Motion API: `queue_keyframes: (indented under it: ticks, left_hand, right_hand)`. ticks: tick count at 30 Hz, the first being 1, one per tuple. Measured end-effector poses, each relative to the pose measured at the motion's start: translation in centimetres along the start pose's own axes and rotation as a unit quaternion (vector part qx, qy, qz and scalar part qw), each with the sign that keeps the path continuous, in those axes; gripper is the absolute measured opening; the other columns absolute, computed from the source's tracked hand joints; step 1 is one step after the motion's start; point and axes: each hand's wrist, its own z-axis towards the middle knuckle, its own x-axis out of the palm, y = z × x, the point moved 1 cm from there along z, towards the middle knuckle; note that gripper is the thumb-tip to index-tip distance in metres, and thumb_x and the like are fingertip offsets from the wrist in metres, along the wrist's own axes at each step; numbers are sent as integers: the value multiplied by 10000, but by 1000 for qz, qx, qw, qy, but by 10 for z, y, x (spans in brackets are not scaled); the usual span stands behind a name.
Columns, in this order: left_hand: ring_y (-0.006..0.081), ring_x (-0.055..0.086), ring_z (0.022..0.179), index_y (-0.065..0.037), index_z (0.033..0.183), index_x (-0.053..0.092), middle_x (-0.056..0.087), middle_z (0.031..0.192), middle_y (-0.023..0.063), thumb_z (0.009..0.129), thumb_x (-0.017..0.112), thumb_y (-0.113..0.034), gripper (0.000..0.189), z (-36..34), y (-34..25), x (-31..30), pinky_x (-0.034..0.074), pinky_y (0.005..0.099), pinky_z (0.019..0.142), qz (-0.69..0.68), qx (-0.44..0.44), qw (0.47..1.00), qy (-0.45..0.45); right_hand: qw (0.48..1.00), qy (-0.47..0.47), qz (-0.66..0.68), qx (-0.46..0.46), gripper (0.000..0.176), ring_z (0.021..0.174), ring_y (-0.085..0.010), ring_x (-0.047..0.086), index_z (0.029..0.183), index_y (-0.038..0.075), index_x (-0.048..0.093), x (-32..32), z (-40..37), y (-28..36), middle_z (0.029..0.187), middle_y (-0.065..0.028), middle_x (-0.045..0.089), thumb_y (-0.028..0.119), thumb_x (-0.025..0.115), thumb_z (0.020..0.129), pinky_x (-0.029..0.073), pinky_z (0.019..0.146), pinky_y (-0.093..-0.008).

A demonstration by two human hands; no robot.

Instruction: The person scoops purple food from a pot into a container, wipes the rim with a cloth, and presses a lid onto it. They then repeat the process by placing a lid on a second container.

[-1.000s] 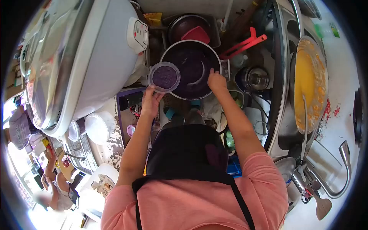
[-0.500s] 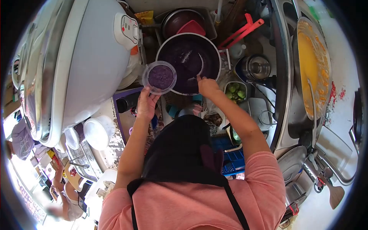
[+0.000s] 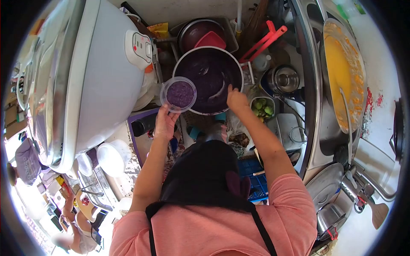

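Note:
My left hand (image 3: 165, 121) holds a round clear plastic tub (image 3: 164, 97) from below, its fingers at the near side. Thick purple paste (image 3: 180, 94) lies in the tub, which overlaps the left rim of a large pot (image 3: 209, 47). Dark purple paste (image 3: 200, 70) coats the inside of that pot, with a pale curved streak near its right side. Over the pot's right near rim, my right hand (image 3: 237, 100) is closed with its fingertips inside. Whatever it grips is too hidden to name.
A big white rice cooker (image 3: 106, 68) stands on the left. Behind the pot are a dark red basin (image 3: 198, 32) and red handles (image 3: 267, 42). To the right, a pan of yellow mixture (image 3: 339, 68) sits on a stove. Green fruit (image 3: 262, 108) fills a small container. A person (image 3: 79, 230) appears lower left.
My right hand has moved right and slightly nearer along the pot's rim, still closed. The tub stays in my left hand over the rim. The whole view has shifted slightly.

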Motion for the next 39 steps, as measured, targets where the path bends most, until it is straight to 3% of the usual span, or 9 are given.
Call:
queue_keyframes:
  ticks: [6, 12, 18, 21, 24, 27, 31, 37, 39]
  left_hand:
    - [225, 582, 1062, -66, 1199, 520, 577, 1191, 50, 844, 668, -341, 473, 7, 3, 1, 461, 371, 948, -26, 4, 1000, -17]
    - [224, 581, 1068, -56, 1207, 511, 571, 1206, 49, 840, 668, -341, 491, 3, 0, -2, 461, 366, 951, -49, 28, 998, -31]
    - [221, 564, 1104, -61, 1211, 504, 564, 1221, 46, 845, 659, -344, 487, -6, 0, -4, 458, 364, 955, -72, 39, 994, -67]
    - [220, 557, 1116, -75, 1219, 503, 562, 1224, 43, 849, 655, -347, 484, -4, 4, -13, 455, 367, 958, -89, 43, 993, -64]
    - [218, 523, 1159, -56, 1282, 471, 520, 1289, 58, 854, 613, -397, 565, -7, 8, -15, 424, 359, 1005, -63, 50, 995, -65]
    - [210, 527, 1156, -57, 1273, 482, 540, 1280, 44, 857, 608, -397, 552, -8, 7, -15, 416, 357, 1011, -68, 50, 994, -70]
    - [214, 529, 1164, -64, 1268, 493, 553, 1269, 43, 869, 595, -390, 525, -11, 8, -17, 411, 355, 1017, -82, 54, 992, -84]
    - [213, 536, 1153, -71, 1271, 493, 556, 1262, 46, 870, 603, -377, 517, -13, 12, -27, 424, 362, 1003, -93, 50, 990, -95]
    - [210, 561, 1096, -75, 1239, 500, 566, 1224, 44, 851, 644, -360, 503, -16, 12, -30, 459, 367, 951, -109, 55, 988, -93]
  right_hand:
    - [987, 65, -11, -148, 499, 848, -355, 676, 1342, -6, 464, -13, -15, 0, 1077, -227, 613, 122, 492, 860, 548, 752, -417]
    - [998, -19, -47, -27, 448, 895, -349, 672, 1294, -1, 501, -50, 7, -31, 1053, -239, 632, 119, 485, 862, 542, 771, -425]
    - [988, 133, -59, -60, 311, 871, -339, 682, 1099, -7, 627, -50, 1, -28, 957, -245, 673, 126, 455, 877, 553, 744, -400]
    - [978, 196, -19, -75, 471, 737, -360, 686, 1280, 44, 562, -15, 8, -35, 921, -233, 674, 127, 504, 820, 555, 658, -440]
    - [940, 302, 157, 27, 505, 557, -284, 627, 1315, 73, 545, -9, 10, -18, 767, -172, 653, 94, 517, 811, 494, 492, -405]
    - [851, 329, 381, 152, 514, 428, -195, 523, 1330, 81, 530, 6, 7, 0, 615, -103, 581, 57, 524, 817, 392, 370, -354]
    - [741, 355, 525, 223, 538, 420, -145, 444, 1370, 90, 443, 19, 17, 17, 623, -61, 518, 42, 524, 840, 306, 351, -324]
    - [713, 301, 592, 224, 502, 422, -142, 424, 1329, 88, 463, 24, 32, 31, 626, -44, 495, 59, 540, 834, 313, 365, -319]
    - [759, 293, 547, 196, 466, 456, -169, 503, 1303, 110, 516, 34, 44, 22, 673, -76, 568, 90, 527, 837, 391, 404, -345]
